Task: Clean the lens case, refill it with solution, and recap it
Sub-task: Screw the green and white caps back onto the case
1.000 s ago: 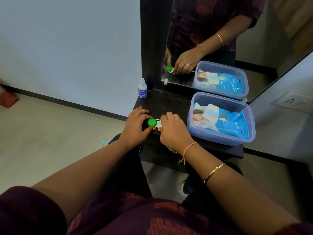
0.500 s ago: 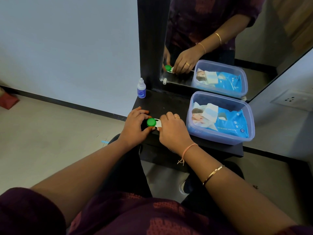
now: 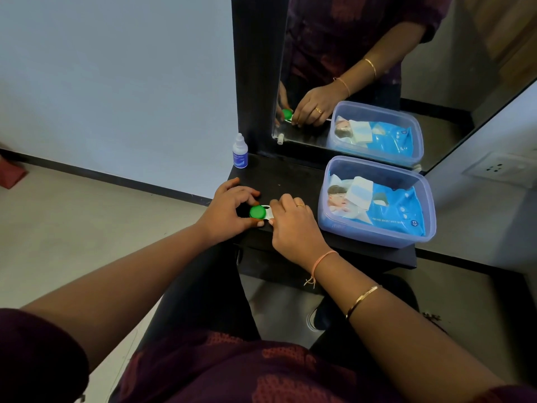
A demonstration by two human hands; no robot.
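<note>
mirror (image 3: 421,91): is standing at the far edge, reflecting the tub.
counter (image 3: 284,181): dark top, is carrying every item.
tub (image 3: 377,232): is sitting at the right, holding a blue wipes pack (image 3: 392,210).
right hand (image 3: 293,228): is gripping the lens case's right end, fingers curled over it.
left hand (image 3: 229,212): is pinching the green cap between thumb and fingers.
solution bottle (image 3: 240,152): is standing upright at the far left corner, well apart from the hands.
lens case (image 3: 267,213): is lying near the counter's near left edge, between the hands.
green cap (image 3: 257,212): is sitting on the case's left end.

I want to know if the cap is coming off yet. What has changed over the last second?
Nothing visibly changed. The left hand still grips the green cap, and the right hand still holds the lens case on the shelf. The solution bottle and wipes tub stay put.
</note>
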